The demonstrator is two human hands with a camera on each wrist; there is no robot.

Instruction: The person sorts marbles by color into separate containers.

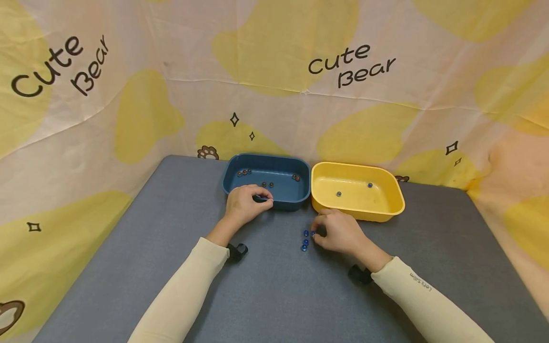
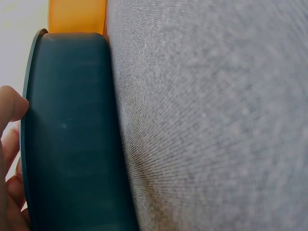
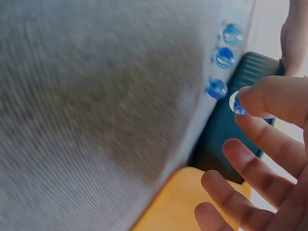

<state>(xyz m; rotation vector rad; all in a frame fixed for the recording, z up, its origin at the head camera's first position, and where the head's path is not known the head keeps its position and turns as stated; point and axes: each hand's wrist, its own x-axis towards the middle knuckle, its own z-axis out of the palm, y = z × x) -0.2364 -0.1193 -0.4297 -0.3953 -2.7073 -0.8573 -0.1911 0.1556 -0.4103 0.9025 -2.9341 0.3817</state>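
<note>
The right hand (image 1: 340, 232) pinches a blue glass marble (image 3: 239, 103) between thumb and index fingertip, its other three fingers loosely bent and spread apart. This marble is just beside three loose blue marbles (image 1: 306, 242), which lie in a short, uneven row on the grey tabletop (image 1: 274, 295), in front of the two bins. The left hand (image 1: 245, 205) is at the near rim of the dark blue bin (image 1: 285, 191), thumb tip at the edge and fingers bent over the inner side; whether they pinch anything cannot be told. Seven brownish-orange marbles (image 1: 245, 172) lie scattered inside that bin. Right beside it, the yellow bin (image 1: 356, 201) contains a blue marble (image 1: 370, 185) and a duller, greyish one (image 1: 339, 194), well apart. A printed "Cute Bear" cloth (image 1: 274, 109) hangs behind.
</note>
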